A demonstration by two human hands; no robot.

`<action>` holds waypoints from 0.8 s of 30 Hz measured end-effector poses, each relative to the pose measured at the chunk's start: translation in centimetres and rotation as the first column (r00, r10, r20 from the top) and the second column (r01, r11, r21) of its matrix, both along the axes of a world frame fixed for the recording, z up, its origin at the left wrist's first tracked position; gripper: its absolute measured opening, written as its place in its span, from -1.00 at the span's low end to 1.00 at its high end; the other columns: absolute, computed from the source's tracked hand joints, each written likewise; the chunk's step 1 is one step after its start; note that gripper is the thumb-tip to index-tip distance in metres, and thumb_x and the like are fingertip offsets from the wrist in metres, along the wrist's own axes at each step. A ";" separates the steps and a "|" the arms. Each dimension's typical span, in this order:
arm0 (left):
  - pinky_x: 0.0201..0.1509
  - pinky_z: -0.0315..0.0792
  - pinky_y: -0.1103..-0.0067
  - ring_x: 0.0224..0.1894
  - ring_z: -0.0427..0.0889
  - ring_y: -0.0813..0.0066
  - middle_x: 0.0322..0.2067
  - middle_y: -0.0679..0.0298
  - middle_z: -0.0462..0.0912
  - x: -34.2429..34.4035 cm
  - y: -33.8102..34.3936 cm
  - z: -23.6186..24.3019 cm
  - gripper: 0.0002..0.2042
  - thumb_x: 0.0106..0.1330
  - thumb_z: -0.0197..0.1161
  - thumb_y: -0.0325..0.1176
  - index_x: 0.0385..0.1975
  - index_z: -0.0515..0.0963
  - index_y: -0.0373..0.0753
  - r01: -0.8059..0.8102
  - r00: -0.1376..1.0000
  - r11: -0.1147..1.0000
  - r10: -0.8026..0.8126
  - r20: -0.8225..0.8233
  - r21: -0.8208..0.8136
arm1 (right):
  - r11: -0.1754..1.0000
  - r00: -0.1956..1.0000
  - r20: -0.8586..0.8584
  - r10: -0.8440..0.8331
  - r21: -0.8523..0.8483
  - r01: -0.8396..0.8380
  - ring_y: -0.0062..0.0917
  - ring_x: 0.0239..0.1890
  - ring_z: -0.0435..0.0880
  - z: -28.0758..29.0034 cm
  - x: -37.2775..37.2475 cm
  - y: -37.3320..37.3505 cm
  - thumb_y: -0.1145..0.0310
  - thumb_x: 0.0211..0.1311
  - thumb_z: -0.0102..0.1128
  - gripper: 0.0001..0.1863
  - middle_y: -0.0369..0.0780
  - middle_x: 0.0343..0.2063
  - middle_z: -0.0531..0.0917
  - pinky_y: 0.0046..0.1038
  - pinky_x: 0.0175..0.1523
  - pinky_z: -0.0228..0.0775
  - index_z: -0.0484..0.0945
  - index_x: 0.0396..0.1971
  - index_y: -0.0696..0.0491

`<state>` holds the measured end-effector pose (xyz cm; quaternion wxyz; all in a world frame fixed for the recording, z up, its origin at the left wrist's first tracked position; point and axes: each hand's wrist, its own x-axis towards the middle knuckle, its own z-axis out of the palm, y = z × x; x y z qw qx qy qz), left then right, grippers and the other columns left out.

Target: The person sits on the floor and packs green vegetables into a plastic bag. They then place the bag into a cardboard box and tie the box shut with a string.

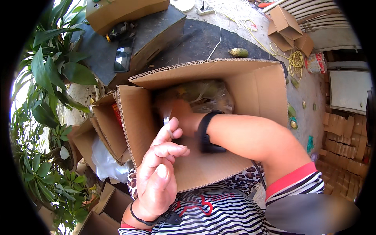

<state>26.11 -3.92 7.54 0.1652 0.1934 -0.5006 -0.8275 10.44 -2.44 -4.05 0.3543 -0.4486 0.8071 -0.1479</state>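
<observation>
My left hand (pixel 158 172) is raised over the near left part of an open cardboard box (pixel 260 84). Its fingers are bent, and a bit of clear plastic (pixel 167 118) shows at the upper fingertips, seemingly pinched there. My right hand (pixel 176 111) reaches down inside the box, close beyond the left fingertips; motion blur smears its fingers. Next to it, at the far side of the box, lies a clear plastic bag (pixel 213 98) with green, oblong produce inside. My right forearm crosses the box from the right.
Several cardboard boxes (pixel 103 121) stand at the left, one beside white plastic (pixel 105 156). A phone (pixel 122 56) lies on a dark stand (pixel 160 33). Green produce (pixel 239 52) and a coiled yellow cord (pixel 295 60) are on the ground. Leafy plants (pixel 43 86) line the left.
</observation>
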 end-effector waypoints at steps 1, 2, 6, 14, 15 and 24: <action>0.17 0.35 0.38 0.28 0.28 0.17 0.30 -0.12 0.22 0.0 -0.1 -0.1 -0.52 0.31 0.10 0.09 -0.12 0.51 -0.28 0.008 1.000 1.000 -0.008 0.010 -0.003 | 0.999 0.996 -0.075 0.047 0.009 -0.046 -0.36 -0.12 0.70 0.2 -0.2 0.2 0.18 0.26 -0.06 -0.70 -0.17 -0.17 0.71 -0.35 -0.09 0.49 0.65 -0.19 -0.12; 0.17 0.35 0.39 0.28 0.29 0.17 0.30 -0.11 0.23 0.0 -0.1 0.1 -0.52 0.31 0.10 0.08 -0.13 0.52 -0.28 0.015 1.000 1.000 -0.015 0.015 -0.008 | 0.996 0.984 -0.154 0.094 0.020 -0.092 -0.36 -0.10 0.70 0.5 -0.8 0.4 0.19 0.27 -0.07 -0.70 -0.17 -0.15 0.70 -0.36 -0.08 0.49 0.65 -0.17 -0.13; 0.15 0.36 0.40 0.25 0.31 0.18 0.28 -0.11 0.25 -0.3 0.0 0.3 -0.56 0.31 0.12 0.03 -0.12 0.52 -0.27 0.016 1.000 0.999 -0.015 0.017 -0.031 | 0.973 0.903 -0.413 0.120 -0.130 -0.189 -0.28 -0.06 0.67 -1.5 -1.4 0.2 0.18 0.22 0.02 -0.64 -0.09 -0.08 0.66 -0.31 -0.04 0.49 0.58 -0.02 -0.08; 0.11 0.38 0.45 0.18 0.40 0.33 0.24 -0.04 0.34 -0.1 0.2 0.5 -0.75 0.34 0.11 -0.27 -0.11 0.50 -0.29 0.005 1.000 1.000 -0.005 0.022 -0.008 | 0.900 0.833 -0.410 0.371 0.380 -0.214 -0.22 -0.08 0.67 4.5 -4.9 5.3 0.40 0.07 0.22 -0.64 -0.06 0.01 0.51 -0.29 -0.12 0.56 0.50 -0.07 0.09; 0.10 0.38 0.46 0.17 0.41 0.35 0.23 -0.03 0.35 -0.1 0.2 0.7 -0.75 0.34 0.10 -0.28 -0.11 0.50 -0.29 0.008 0.999 1.000 -0.008 0.039 0.003 | 0.870 0.821 -0.440 0.365 0.476 -0.132 -0.25 -0.08 0.67 5.1 -5.9 6.1 0.42 0.01 0.30 -0.56 -0.05 -0.01 0.54 -0.32 -0.10 0.56 0.49 -0.04 0.12; -0.06 0.37 0.59 -0.14 0.44 0.52 -0.09 0.18 0.50 0.6 0.2 0.6 -0.85 0.34 0.07 -0.39 -0.24 0.53 -0.29 0.090 0.989 0.992 -0.079 0.123 -0.090 | 0.779 0.864 -0.387 0.321 0.627 -0.008 -0.30 -0.14 0.71 13.5 -8.6 10.8 0.44 0.13 0.12 -0.81 -0.10 -0.29 0.71 -0.31 -0.11 0.55 0.68 -0.30 0.10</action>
